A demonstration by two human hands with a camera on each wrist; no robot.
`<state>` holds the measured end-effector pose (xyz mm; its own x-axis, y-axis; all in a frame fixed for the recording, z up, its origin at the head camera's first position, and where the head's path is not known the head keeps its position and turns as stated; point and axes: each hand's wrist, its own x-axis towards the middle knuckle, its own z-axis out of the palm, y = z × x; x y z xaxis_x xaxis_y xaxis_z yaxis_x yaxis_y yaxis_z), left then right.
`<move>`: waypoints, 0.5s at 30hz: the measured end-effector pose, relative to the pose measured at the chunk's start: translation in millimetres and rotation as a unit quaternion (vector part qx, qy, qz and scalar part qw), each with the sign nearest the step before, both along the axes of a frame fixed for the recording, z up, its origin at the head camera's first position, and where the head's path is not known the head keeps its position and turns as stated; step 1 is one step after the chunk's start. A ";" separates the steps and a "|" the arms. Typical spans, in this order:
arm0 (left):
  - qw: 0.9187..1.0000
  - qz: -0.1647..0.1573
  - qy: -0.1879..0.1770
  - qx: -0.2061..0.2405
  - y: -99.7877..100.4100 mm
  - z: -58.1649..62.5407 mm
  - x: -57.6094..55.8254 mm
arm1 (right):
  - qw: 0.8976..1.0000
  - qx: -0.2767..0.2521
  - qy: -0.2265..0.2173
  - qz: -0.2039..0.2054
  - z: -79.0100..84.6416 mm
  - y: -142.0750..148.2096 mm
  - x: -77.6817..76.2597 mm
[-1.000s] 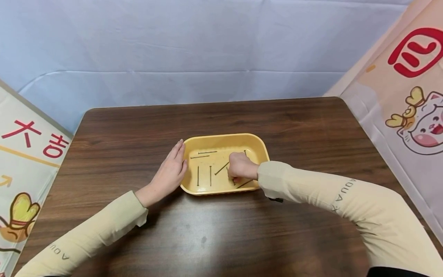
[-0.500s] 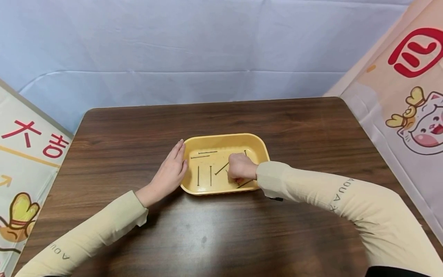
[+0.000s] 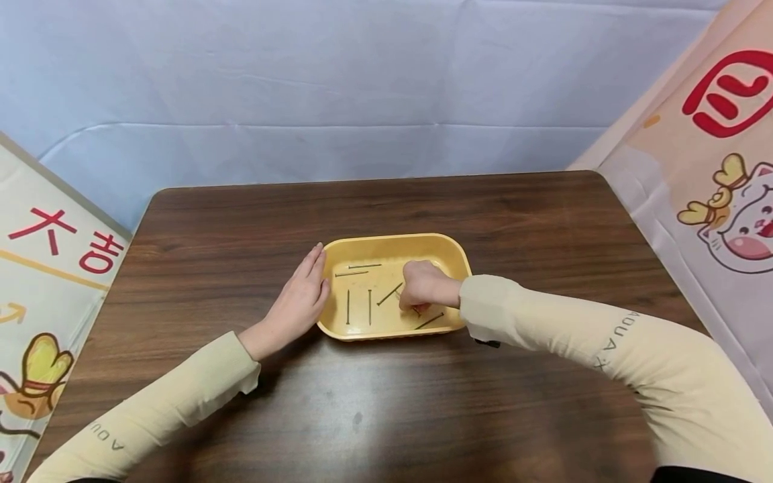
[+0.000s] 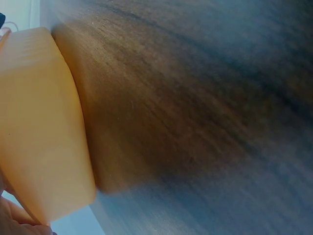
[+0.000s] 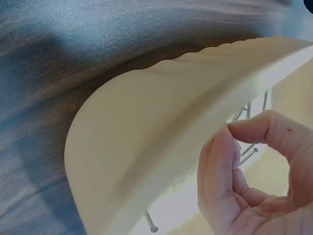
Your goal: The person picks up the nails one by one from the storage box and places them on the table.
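Observation:
A yellow plastic tray with rounded corners holds several thin metal nails, among them an upright-lying nail and a slanted nail. My left hand rests along the tray's left side, fingers extended against the rim; the left wrist view catches fingers at its edge. Inside the right half of the tray is my right hand. In the right wrist view its thumb and index fingertip meet in a pinch on a nail that they mostly hide. Another nail lies in front of that hand.
The tray stands on a dark wood-grain table. A pale cloth backdrop hangs behind the far edge. Printed panels with red characters flank the table, a left panel and a right panel.
The right hand has shifted slightly right and away from me, showing more of the nail in front of it. The left hand keeps its place at the tray's side.

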<state>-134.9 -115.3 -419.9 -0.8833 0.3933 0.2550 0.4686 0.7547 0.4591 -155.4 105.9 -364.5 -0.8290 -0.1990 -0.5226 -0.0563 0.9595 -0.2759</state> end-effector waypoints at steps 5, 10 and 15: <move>1.000 -0.001 -0.001 -0.003 0.6 0.1 -0.1 | 1.000 -0.007 -0.003 0.006 7.9 2.4 0.1; 1.000 -0.001 -0.001 -0.001 1.1 -0.8 -0.6 | 1.000 -0.019 -0.015 -0.008 17.5 4.0 -1.3; 1.000 0.000 -0.001 -0.003 1.1 -1.5 -1.0 | 0.999 -0.035 -0.024 -0.021 27.4 4.9 -3.8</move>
<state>-135.9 -114.3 -421.5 -0.8840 0.3947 0.2503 0.4673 0.7574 0.4561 -159.3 110.9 -337.1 -0.8115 -0.2025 -0.5481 -0.0018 0.9389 -0.3442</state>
